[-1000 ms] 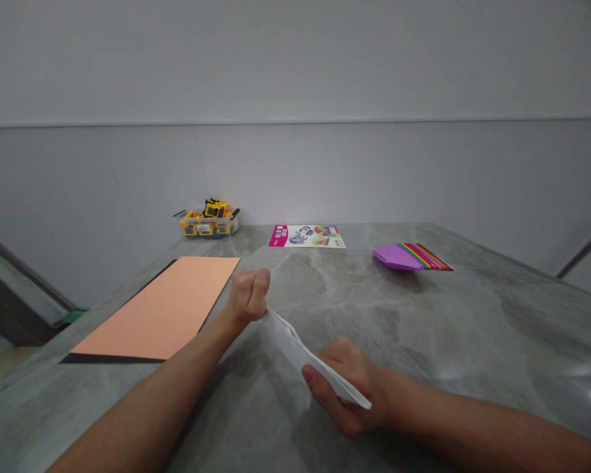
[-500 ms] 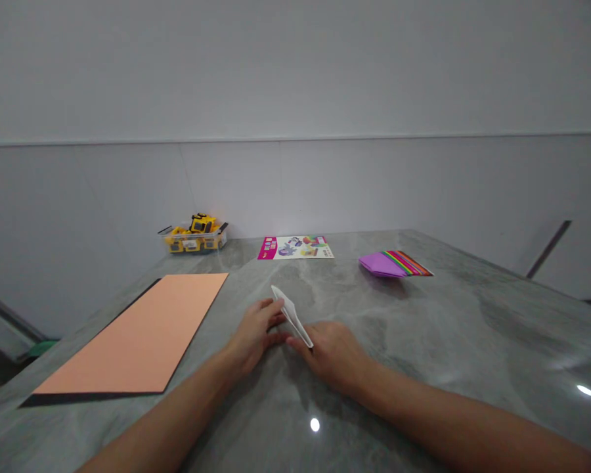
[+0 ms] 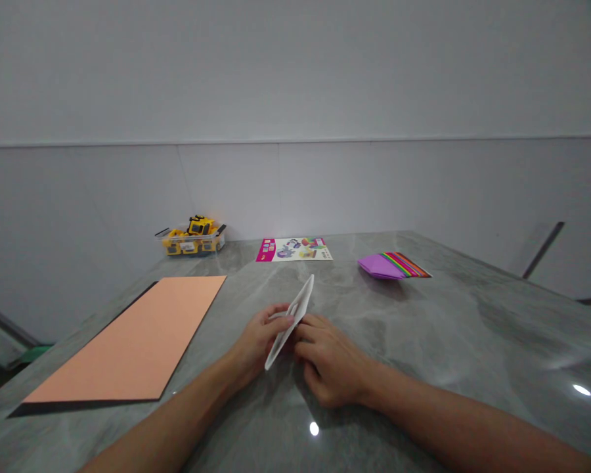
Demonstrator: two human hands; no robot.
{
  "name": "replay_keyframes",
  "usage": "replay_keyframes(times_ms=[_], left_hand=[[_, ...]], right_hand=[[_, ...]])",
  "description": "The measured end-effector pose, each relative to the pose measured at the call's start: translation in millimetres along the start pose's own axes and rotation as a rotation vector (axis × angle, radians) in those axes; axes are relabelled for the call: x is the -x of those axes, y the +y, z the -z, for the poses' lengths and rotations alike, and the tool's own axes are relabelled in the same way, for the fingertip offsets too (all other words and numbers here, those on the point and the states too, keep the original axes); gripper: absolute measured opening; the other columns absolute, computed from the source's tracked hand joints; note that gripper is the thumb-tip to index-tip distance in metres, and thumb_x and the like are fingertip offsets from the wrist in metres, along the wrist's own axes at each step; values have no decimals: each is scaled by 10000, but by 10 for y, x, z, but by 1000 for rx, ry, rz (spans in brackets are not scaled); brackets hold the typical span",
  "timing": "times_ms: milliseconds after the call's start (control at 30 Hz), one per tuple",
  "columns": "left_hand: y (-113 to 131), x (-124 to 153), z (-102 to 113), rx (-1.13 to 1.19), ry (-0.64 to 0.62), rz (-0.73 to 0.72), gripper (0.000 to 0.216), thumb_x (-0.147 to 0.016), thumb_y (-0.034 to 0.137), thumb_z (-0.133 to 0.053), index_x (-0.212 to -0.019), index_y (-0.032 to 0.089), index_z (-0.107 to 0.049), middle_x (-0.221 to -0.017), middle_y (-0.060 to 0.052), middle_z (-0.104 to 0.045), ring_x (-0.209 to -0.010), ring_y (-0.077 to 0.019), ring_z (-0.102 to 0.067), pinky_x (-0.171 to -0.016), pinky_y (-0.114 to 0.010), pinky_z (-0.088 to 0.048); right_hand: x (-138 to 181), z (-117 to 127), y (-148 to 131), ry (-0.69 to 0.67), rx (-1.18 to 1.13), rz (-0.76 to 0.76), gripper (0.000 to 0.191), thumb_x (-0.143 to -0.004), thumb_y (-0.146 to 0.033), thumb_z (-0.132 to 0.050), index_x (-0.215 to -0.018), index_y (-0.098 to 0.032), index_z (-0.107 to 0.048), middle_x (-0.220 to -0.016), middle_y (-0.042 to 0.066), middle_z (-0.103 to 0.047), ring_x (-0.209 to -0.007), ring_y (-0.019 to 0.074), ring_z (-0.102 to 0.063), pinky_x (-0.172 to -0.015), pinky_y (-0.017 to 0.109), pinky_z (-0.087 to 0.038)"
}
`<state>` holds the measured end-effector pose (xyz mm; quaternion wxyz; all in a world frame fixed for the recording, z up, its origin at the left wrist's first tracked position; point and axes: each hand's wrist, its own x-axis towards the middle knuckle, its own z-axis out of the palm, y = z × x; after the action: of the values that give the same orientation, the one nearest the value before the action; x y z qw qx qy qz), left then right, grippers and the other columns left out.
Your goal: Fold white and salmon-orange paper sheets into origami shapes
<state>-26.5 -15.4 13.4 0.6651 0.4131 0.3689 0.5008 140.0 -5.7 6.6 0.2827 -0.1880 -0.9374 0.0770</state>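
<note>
A piece of folded white paper (image 3: 291, 322) is held up on a slant above the tabletop, its edge turned to me and its top leaning right. My left hand (image 3: 262, 338) grips it from the left, thumb and fingers closed about the edge nearest that hand. On the other side, my right hand (image 3: 328, 358) is closed, its curled fingertips at the paper's right face. The paper partly hides those fingertips.
A peach sheet (image 3: 128, 341) lies over a black one on the grey marbled table (image 3: 453, 341), at left. Farther back are a clear box (image 3: 192, 244) of yellow toy vehicles, a printed booklet (image 3: 295, 249) and a stack of coloured paper (image 3: 393, 265), purple on top.
The white paper has turned from leaning left to leaning right. My right hand has shifted from its lower end to its right face, and the fingers have curled in.
</note>
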Motion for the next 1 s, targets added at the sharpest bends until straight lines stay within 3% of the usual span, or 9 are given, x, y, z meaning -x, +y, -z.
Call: replay_keyframes(times_ms=[67,167,233,300,467,567,633,867,1000], left_hand=[[-25,-9,27,-63,4,-34,405,-699,185,-710,-1065,142,-541,-864,-55,-652,-706,-155,-622,-641,-249,-479],[-73,-14,44,-195,3,-106,495,-689,184,-725,-1140,168,-523,-1017,-80,-639,-852,-199,-630,-747,-294,-482],[-97,-2,22,-290,-34,-143,528,-696,208,-728,-1181,179,-520,-1109,-98,-614,-926,-226,-619,-782,-312,-478],[-103,22,-18,-333,-81,-153,543,-701,224,-730,-1202,185,-526,-1145,-103,-607,-943,-236,-615,-791,-315,-473],[-71,54,-55,-251,-129,-75,351,-797,360,-623,-1060,129,-646,-849,-69,-685,-735,-191,-617,-660,-265,-447],[-77,20,3,-210,-23,-27,336,-771,425,-626,-828,102,-702,-643,-37,-649,-581,-152,-559,-545,-234,-393],[-90,-4,39,-214,43,-15,341,-751,443,-637,-783,109,-696,-608,-27,-635,-561,-149,-544,-530,-233,-384],[-78,63,-24,-358,-36,-46,283,-783,407,-619,-819,131,-670,-656,-12,-627,-588,-138,-531,-552,-225,-388],[-65,127,-74,-317,-44,53,411,-823,521,-518,-719,137,-624,-573,-4,-564,-485,-117,-477,-474,-225,-368]], right_hand=[[-6,14,5,44,-76,-89,97,-696,-141,-515,-705,-159,-610,-837,63,-632,-865,210,-549,-801,336,-412],[-17,18,34,92,-218,-394,332,-876,-302,-417,-633,-154,-590,-619,24,-586,-587,140,-521,-582,257,-384],[-17,9,68,105,-300,-554,442,-904,-420,-386,-625,-149,-597,-569,17,-564,-521,125,-491,-507,237,-336],[-6,-6,100,112,-392,-609,437,-888,-461,-417,-666,-143,-619,-591,21,-576,-537,128,-504,-493,228,-332],[45,-37,132,101,-618,-654,316,-866,-348,-452,-683,-133,-596,-564,6,-548,-496,109,-496,-469,209,-342],[59,-33,136,85,-665,-631,187,-797,-181,-457,-652,-138,-567,-569,-4,-544,-499,96,-486,-476,199,-339],[57,-21,136,74,-668,-616,171,-776,-145,-448,-648,-138,-560,-576,-6,-540,-509,94,-482,-481,196,-334],[64,30,164,3,-692,-498,433,-873,-513,-430,-774,-122,-589,-630,7,-528,-548,103,-474,-489,204,-336],[59,21,211,106,-701,-537,478,-814,-602,-487,-741,-132,-540,-634,-4,-501,-561,101,-462,-497,207,-339]])
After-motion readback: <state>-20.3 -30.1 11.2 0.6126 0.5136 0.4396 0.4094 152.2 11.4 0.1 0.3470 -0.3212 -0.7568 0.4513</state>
